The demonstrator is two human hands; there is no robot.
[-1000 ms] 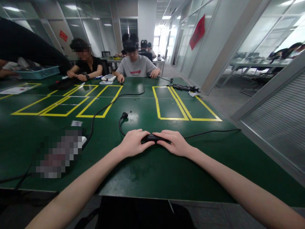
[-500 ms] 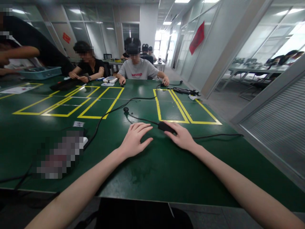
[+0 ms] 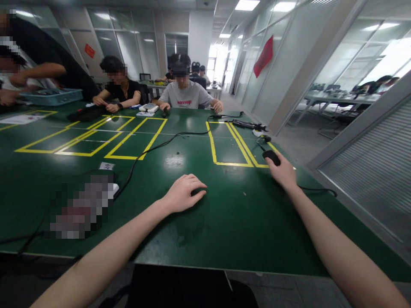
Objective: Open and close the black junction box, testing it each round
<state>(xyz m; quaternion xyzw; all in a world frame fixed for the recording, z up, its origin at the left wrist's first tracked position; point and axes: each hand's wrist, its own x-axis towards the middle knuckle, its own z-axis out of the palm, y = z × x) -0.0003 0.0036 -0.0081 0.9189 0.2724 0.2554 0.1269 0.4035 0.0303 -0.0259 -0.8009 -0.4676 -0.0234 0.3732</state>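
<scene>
My right hand (image 3: 285, 172) is closed around a small black cabled device (image 3: 271, 157), held near the table's right edge. From its far end a short thin lead runs to a round black knob (image 3: 267, 138). What the device is, I cannot tell. My left hand (image 3: 186, 193) rests on the green table (image 3: 205, 239) with nothing in it, its fingers loosely bent and the thumb apart. Behind the right wrist a black cable (image 3: 316, 189) trails toward the table edge.
Yellow tape rectangles (image 3: 215, 147) mark the table. A long black cable (image 3: 170, 139) crosses it. At left lies a blurred-out object (image 3: 83, 205) beside a small label (image 3: 106, 166). A black folded stand (image 3: 248, 125) lies at far right. Several people sit opposite, near a blue basket (image 3: 51, 97).
My right hand has moved right and slightly away, taking the black device and its knobbed lead along. My left hand stays nearly in place, its fingers a little more bent.
</scene>
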